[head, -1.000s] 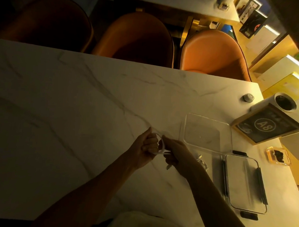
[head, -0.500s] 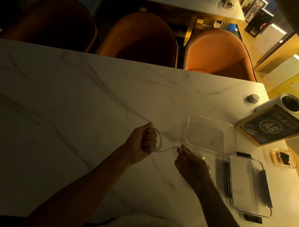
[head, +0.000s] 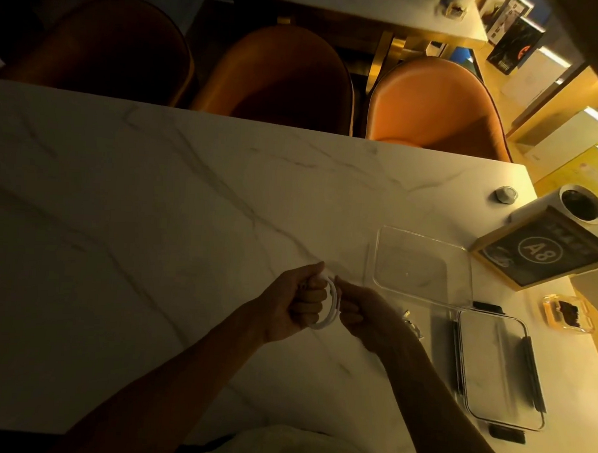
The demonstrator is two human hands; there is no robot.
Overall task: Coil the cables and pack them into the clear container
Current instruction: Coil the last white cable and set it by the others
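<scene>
Winding a white cable (head: 331, 306) into loops, the person works over the table (head: 154, 220), near its front edge and toward the right end. The left hand (head: 296, 306) is curled tight round the coil and holds it up off the top. The right hand (head: 357, 309) sits just beside it, fingers bent. It seems to pinch the cable where it meets the coil, but the light is dim, so I cannot tell for sure.

The coil stands on its edge between the two hands. Its round face points left and right. Any loose end left to wind is hidden behind the right hand.

The clear box (head: 422, 266) is open and looks empty. It lies to the right of the hands and a bit farther back. The right hand is the nearer one to it. The lid (head: 500, 368) lies flat by the right edge, in front of the box. Something small and shiny (head: 411, 322), maybe another cable end, lies by the right wrist.

To pack it, the coil would likely have to go right and back, then tip flat into the box.
</scene>
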